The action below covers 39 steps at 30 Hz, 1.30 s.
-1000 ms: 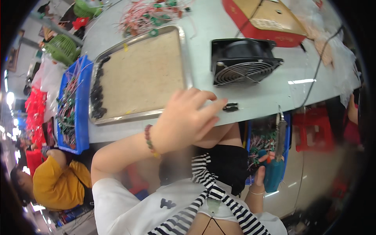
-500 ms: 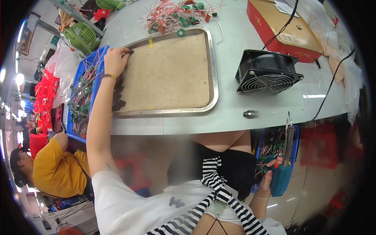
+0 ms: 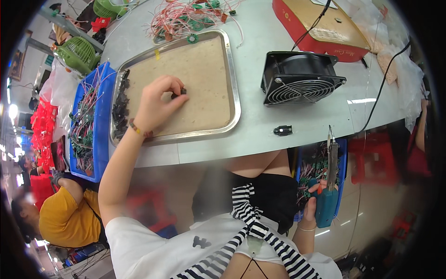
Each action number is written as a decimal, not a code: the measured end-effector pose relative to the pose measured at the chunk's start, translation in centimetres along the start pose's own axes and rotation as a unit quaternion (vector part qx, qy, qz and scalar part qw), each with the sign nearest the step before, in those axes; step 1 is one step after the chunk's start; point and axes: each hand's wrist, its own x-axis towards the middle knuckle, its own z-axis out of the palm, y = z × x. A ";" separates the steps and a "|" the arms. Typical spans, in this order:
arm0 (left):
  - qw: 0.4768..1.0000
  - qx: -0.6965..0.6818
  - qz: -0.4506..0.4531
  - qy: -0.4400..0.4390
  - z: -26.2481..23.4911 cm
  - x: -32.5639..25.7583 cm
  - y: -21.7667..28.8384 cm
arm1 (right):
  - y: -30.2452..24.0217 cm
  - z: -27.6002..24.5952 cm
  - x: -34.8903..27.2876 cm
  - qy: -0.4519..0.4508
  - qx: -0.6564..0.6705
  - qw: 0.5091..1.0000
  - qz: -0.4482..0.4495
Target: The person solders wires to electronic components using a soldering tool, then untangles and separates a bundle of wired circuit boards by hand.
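My left hand (image 3: 160, 102) pinches a small black part (image 3: 179, 94) between thumb and fingers, over the bare middle of a metal tray (image 3: 234, 97) with a beige surface. Along the tray's left side lies a row of similar black pieces (image 3: 121, 100). Low on the right, off the table's edge, my right hand (image 3: 312, 207) is closed round a teal-handled soldering gun (image 3: 327, 204), its long metal tip pointing up. Another small black part (image 3: 283, 130) rests on the table near its front edge.
A black fan (image 3: 302, 79) stands right of the tray, with a red and gold box (image 3: 320, 32) behind it. Blue bins (image 3: 104, 116) of wired green boards flank me. Loose pink wires (image 3: 181, 21) lie behind the tray. A person in yellow (image 3: 69, 216) sits at left.
My left hand has come from the tray's far left corner toward its middle, carrying a small black part. My right hand still holds the soldering gun. The view has shifted slightly.
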 end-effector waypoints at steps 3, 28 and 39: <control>1.000 0.004 0.011 0.022 0.4 -1.0 1.6 | -0.1 0.0 0.1 0.009 -0.004 1.000 0.009; 0.968 0.042 0.246 -0.030 15.8 4.4 13.8 | 0.6 -1.1 0.0 0.061 0.011 0.996 0.064; 0.960 0.071 0.270 -0.029 15.1 3.9 14.7 | 1.4 -1.9 6.0 0.021 -0.224 0.971 -0.080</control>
